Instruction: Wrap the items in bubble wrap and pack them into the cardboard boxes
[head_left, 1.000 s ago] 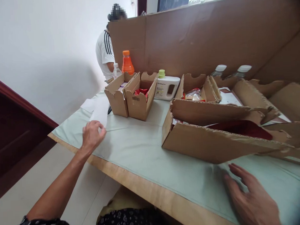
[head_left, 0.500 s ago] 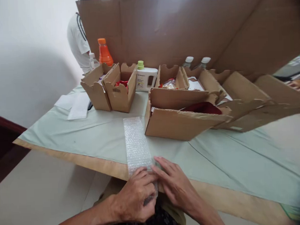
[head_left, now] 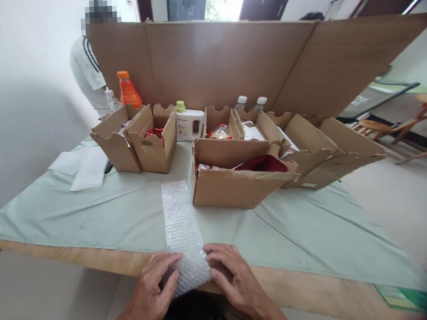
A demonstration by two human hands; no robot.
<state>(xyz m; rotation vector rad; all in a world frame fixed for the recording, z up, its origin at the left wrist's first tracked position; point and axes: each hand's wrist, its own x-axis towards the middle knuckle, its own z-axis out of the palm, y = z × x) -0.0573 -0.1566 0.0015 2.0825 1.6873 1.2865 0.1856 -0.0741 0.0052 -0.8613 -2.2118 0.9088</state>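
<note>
A strip of clear bubble wrap [head_left: 182, 222] runs from the tablecloth to the table's front edge, its near end folded or doubled into a thicker part. My left hand [head_left: 153, 283] grips this near part at its left side, index finger on top and thumb at the near side. On the opposite side, my right hand [head_left: 236, 277] is curled with fingertips and thumb at the right edge of the wrap. Whether anything lies inside the fold, I cannot make out.
Beyond the wrap stands a cardboard box [head_left: 232, 192] with dark red cloth. Behind are more open boxes [head_left: 156, 148], a white jug [head_left: 189, 125] and an orange bottle [head_left: 128, 90] before a cardboard panel [head_left: 212, 61]. More wrap sheets [head_left: 90, 167] lie left. A person [head_left: 87, 76] is behind.
My hands have moved apart to the two sides of the wrap's near end, which now shows between them. The view has tilted up and shifted right.
</note>
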